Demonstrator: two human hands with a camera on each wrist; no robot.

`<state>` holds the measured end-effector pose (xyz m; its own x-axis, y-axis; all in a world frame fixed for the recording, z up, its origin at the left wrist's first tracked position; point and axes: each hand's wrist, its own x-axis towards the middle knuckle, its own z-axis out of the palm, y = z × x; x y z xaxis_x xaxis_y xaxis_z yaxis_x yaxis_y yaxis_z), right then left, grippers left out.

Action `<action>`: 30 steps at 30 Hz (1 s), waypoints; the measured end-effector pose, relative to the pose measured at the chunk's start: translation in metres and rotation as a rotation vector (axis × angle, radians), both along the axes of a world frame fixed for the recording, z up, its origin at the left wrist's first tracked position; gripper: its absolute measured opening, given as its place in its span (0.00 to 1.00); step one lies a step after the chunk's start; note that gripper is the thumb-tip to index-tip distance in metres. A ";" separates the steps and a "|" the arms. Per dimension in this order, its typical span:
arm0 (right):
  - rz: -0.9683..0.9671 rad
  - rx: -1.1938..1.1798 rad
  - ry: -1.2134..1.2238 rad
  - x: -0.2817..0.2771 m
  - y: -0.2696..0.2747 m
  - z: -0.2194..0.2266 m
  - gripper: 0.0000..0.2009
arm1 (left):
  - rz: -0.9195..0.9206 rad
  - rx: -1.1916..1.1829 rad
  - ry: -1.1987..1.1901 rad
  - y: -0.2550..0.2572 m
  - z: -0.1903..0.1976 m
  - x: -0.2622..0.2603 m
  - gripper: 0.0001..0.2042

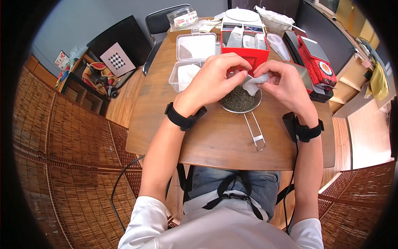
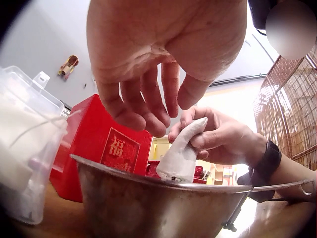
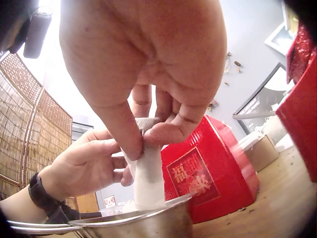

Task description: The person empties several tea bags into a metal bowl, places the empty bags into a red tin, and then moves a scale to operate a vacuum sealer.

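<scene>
In the head view a small white pouch [image 1: 251,86] stands over a metal pan [image 1: 242,112] of dark, dried leaves [image 1: 237,99]. My right hand [image 1: 286,83] pinches the pouch's folded top between thumb and fingers; the right wrist view shows this hand [image 3: 143,64] above the pouch [image 3: 148,181]. My left hand [image 1: 219,79] is beside the pouch, thumb and fingers loosely bent. In the left wrist view a gap separates this hand [image 2: 163,54] from the pouch [image 2: 178,156], whose lower end is at the pan's rim [image 2: 148,179].
Behind the hands are a red box [image 1: 243,52] holding white packets, and a white scale [image 1: 242,16]. A clear lidded container [image 1: 176,79] with white contents stands left. Red packaging [image 1: 321,68] lies right. The pan's handle [image 1: 253,130] points toward the table's front edge.
</scene>
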<state>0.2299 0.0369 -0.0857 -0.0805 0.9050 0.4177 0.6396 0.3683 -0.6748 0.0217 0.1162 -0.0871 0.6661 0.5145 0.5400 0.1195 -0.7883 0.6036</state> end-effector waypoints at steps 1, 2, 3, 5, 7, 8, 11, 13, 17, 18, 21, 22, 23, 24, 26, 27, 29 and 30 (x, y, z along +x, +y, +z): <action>0.000 0.001 0.000 0.000 0.000 0.001 0.08 | -0.009 0.065 -0.017 0.001 0.000 0.000 0.09; -0.017 -0.001 -0.020 -0.002 -0.001 0.002 0.09 | -0.018 0.130 -0.034 0.001 0.000 0.000 0.09; -0.034 -0.002 -0.040 -0.003 -0.002 0.003 0.09 | -0.019 0.131 -0.034 0.000 0.000 0.001 0.09; -0.042 0.041 -0.026 -0.009 -0.004 0.005 0.09 | -0.080 0.029 -0.089 -0.004 0.001 0.003 0.10; -0.052 0.084 -0.011 -0.010 -0.004 0.005 0.10 | -0.081 0.038 -0.110 -0.007 -0.001 0.007 0.10; -0.047 0.069 0.017 -0.010 -0.003 0.004 0.10 | -0.082 0.047 -0.132 -0.008 -0.002 0.008 0.10; -0.027 0.105 0.022 -0.010 0.001 -0.002 0.11 | -0.073 0.082 -0.114 -0.011 -0.003 0.010 0.09; -0.012 0.157 -0.002 -0.011 0.001 -0.003 0.12 | -0.068 0.139 -0.135 -0.009 -0.004 0.011 0.08; -0.005 0.178 0.009 -0.013 0.000 -0.002 0.12 | -0.031 0.193 -0.166 -0.004 -0.006 0.010 0.06; -0.008 0.153 0.057 -0.013 0.000 -0.001 0.11 | -0.031 0.192 -0.166 -0.003 -0.005 0.009 0.06; 0.022 0.139 0.161 -0.006 0.005 -0.006 0.10 | 0.005 0.169 -0.208 -0.004 -0.001 0.006 0.06; 0.022 0.139 0.161 -0.007 0.004 -0.005 0.10 | 0.021 0.163 -0.205 -0.004 -0.001 0.006 0.06; 0.020 0.153 0.169 -0.007 0.004 -0.004 0.10 | 0.036 0.156 -0.202 -0.004 0.000 0.005 0.07; 0.019 0.167 0.178 -0.008 0.003 -0.004 0.09 | 0.036 0.157 -0.202 -0.005 0.000 0.006 0.07; 0.010 0.188 0.176 -0.009 0.003 -0.004 0.09 | 0.035 0.134 -0.188 -0.007 0.001 0.007 0.07; 0.002 0.209 0.174 -0.009 0.003 -0.004 0.08 | 0.035 0.134 -0.188 -0.007 0.000 0.007 0.07; -0.006 0.199 0.167 -0.010 0.002 -0.002 0.08 | 0.045 0.198 -0.157 -0.005 -0.002 0.007 0.08; -0.014 0.191 0.159 -0.010 0.001 -0.002 0.08 | 0.046 0.198 -0.157 -0.004 -0.003 0.007 0.08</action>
